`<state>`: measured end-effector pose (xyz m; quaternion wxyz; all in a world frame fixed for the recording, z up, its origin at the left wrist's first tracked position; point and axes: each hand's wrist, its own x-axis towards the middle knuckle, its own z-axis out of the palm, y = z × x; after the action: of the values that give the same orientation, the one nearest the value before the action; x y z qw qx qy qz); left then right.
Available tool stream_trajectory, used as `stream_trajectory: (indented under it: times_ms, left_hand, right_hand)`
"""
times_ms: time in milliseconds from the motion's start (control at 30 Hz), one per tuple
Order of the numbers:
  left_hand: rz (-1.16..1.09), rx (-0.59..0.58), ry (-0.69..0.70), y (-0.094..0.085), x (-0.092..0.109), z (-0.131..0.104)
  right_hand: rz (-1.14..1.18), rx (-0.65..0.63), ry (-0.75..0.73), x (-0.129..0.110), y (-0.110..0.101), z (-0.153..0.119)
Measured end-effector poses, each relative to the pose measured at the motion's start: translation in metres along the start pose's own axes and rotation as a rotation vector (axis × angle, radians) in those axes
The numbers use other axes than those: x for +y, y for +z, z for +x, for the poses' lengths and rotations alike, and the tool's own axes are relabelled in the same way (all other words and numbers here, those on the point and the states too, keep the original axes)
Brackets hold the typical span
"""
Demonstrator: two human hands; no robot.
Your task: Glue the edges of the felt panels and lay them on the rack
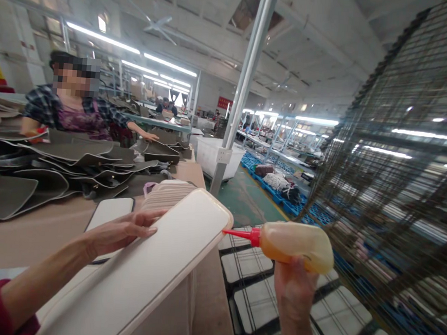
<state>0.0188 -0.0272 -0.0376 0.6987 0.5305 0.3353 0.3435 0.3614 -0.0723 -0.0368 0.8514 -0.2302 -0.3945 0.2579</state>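
Note:
My right hand (295, 286) is wrapped round a squeeze bottle (297, 245) of amber liquid. The bottle lies sideways, its red nozzle pointing left at the far right corner of a long white panel (162, 255). That panel has rounded corners and a pale rim, and slants from lower left to upper right. At its left edge my left hand (125, 229) grips the panel, fingertips on the white face. Beneath and behind the panel is a stack of similar pale pieces (165, 194). Left of the stack, a dark-edged white panel (113, 213) lies partly behind my left forearm.
Dark grey sheets (73, 150) are piled on the brown table (48, 231) at left, where a person in a checked shirt (38, 104) reaches over them. A metal post (245, 81) stands ahead. At right are a wire rack (398, 150) and white panels (257, 299) on wires.

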Motion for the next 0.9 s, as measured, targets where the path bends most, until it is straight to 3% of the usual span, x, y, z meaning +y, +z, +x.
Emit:
stream_trajectory:
  times_ms: [467,900]
  left_hand:
    - [-0.125,0.097,-0.014,-0.016,-0.016,-0.014]
    - [-0.149,0.216,0.009,-0.017,-0.010,-0.026]
  right_hand:
    - [0.018,0.020,-0.012,0.015,0.022,-0.014]
    - [0.011,0.000,0.009,0.019,0.033,-0.029]
